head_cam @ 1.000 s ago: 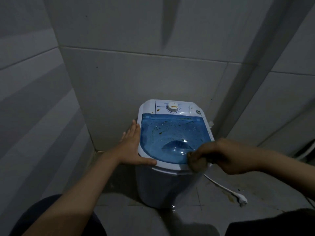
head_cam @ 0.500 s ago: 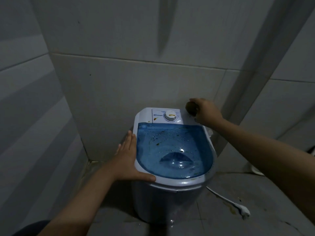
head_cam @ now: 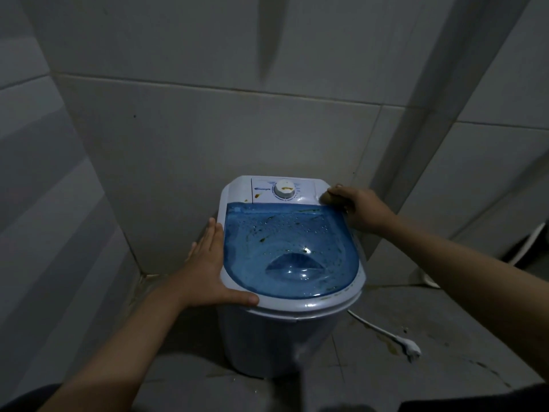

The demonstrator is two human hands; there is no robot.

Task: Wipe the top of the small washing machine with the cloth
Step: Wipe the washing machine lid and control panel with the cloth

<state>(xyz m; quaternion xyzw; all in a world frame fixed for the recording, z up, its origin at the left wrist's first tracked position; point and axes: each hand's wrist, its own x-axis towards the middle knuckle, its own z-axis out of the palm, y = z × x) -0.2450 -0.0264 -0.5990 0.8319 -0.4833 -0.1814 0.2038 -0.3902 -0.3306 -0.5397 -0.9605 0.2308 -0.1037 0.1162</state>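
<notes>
washing machine point(head_cam: 276, 337): white body
lid point(head_cam: 291, 251): clear blue, with brown-orange spots
dial point(head_cam: 284, 188): white, orange mark
my cloth point(head_cam: 327, 198): brownish
walls point(head_cam: 208, 129): grey tiles

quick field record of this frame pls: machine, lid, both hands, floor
machine: small white plastic washing machine in tiled corner
lid: translucent blue lid, shut, brown specks and droplets
dial: round white knob, brown smear
left hand: flat against machine's left rim
right hand: closed on dark wadded cloth, at back right corner
floor: white plug and cord, stains
</notes>
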